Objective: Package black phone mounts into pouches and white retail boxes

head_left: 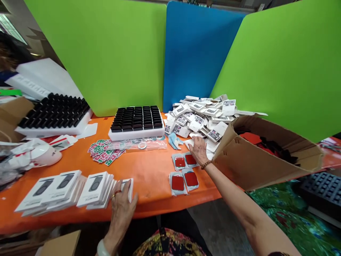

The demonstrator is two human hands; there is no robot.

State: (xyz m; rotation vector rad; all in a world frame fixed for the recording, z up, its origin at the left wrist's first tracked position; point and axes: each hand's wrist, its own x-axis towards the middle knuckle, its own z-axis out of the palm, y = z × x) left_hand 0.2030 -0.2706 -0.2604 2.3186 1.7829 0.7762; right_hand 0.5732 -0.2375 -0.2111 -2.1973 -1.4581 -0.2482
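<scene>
Head view: on the smooth orange table [151, 163], a flat white cardboard box [130, 193] beside stacked boxes [92, 190] is partly covered by the left hand [122, 208]; whether it is grasped cannot be told. The right hand [198, 149] is placed at jumbled cartons [196, 123], its grip indeterminable.

The table [151, 165] is covered in orange. By its back edge, a blue panel [197, 53] is flanked by lime-green panels [112, 57]; by its front edge, white boxes [92, 190] are printed with dark grey.
</scene>
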